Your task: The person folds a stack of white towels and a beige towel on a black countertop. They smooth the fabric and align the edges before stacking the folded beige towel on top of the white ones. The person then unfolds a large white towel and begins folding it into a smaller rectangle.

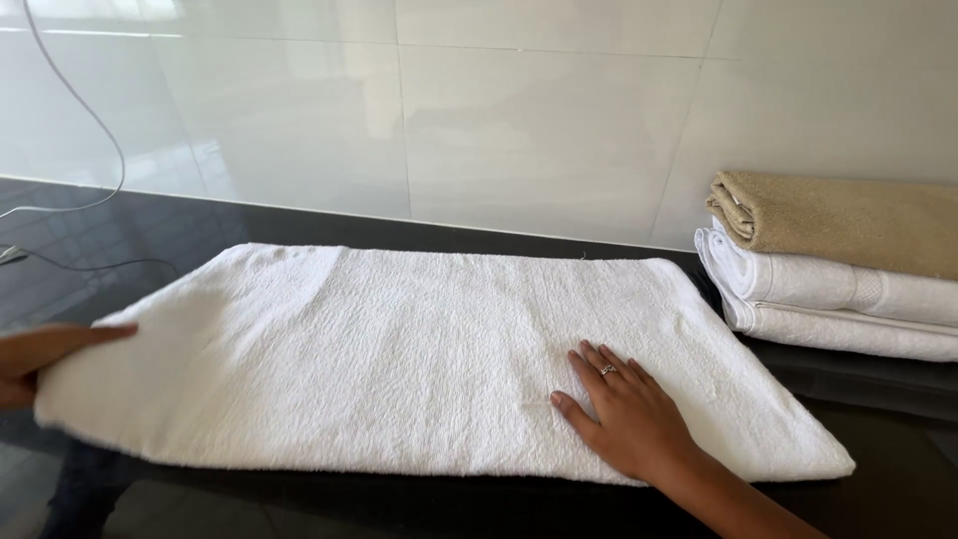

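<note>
Right hand [627,414] flat on folded white towel [399,349], fingers spread. Left hand [40,361] fingers pinching towel's left edge. Dark worktop [898,469]; stacked towels [838,269] at right.

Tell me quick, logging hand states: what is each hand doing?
Left hand: closed, gripping the end of the white terry towel.
Right hand: open, flat on that towel.

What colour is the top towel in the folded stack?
Beige, over white ones; top towel, head view.
</note>
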